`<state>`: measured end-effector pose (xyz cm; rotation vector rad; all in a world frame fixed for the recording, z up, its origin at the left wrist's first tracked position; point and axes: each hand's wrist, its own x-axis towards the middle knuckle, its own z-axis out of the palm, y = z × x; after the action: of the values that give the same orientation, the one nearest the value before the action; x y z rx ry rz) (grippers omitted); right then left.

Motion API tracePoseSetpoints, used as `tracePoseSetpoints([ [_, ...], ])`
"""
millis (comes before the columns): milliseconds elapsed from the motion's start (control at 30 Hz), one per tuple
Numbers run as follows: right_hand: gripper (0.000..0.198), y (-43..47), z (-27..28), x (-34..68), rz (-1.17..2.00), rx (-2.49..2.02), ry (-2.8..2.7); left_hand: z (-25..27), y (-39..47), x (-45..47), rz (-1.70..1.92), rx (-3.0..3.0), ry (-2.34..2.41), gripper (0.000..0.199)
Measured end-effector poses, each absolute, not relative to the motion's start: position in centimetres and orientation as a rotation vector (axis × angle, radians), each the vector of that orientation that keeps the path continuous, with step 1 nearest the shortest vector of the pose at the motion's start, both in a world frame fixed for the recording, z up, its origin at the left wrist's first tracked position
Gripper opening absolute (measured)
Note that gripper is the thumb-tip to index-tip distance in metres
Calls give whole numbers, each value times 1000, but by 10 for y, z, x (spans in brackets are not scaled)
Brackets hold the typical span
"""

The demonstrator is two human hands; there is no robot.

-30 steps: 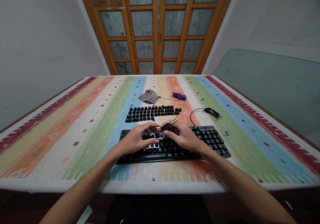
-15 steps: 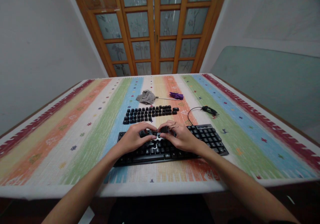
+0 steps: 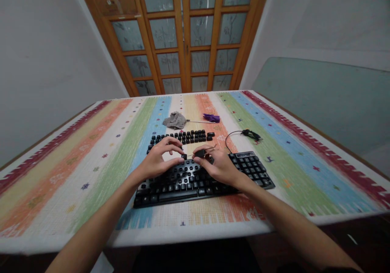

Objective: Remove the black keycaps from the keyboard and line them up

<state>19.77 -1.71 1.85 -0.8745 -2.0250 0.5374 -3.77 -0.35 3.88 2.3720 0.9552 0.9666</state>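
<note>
A black keyboard lies on the cloth in front of me; its upper and middle left part shows bare switches, while the bottom rows and number pad carry keycaps. My left hand is above its upper left, pinching a small black keycap between thumb and fingers. Close by on the right, my right hand grips a black keycap puller with thin wires, just over the keyboard's top edge. Behind the hands, loose keycaps lie in rows, partly hidden by my left hand.
Beyond the keycaps are a grey cloth, a thin metal rod and a purple bundle. The coiled keyboard cable lies at the right rear. A striped tablecloth covers the table. Wooden glazed doors stand behind it.
My left hand has lifted off the keyboard and moved slightly up and left, now with a keycap in its fingers. The puller in my right hand has moved a little up from the switches.
</note>
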Motion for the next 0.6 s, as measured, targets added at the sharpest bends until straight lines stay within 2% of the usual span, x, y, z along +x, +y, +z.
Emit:
tracePoseSetpoints([
  [133,22,-16,20,200,590,-945,-1933,37,10,-37,1059,2329,1022,18],
  [267,23,-16,20,200,578,-933,-1926,26,28,-31,1050,2555,1086,13],
  [600,17,-17,22,202,548,-880,-2051,-5,67,-24,723,2887,1114,9],
])
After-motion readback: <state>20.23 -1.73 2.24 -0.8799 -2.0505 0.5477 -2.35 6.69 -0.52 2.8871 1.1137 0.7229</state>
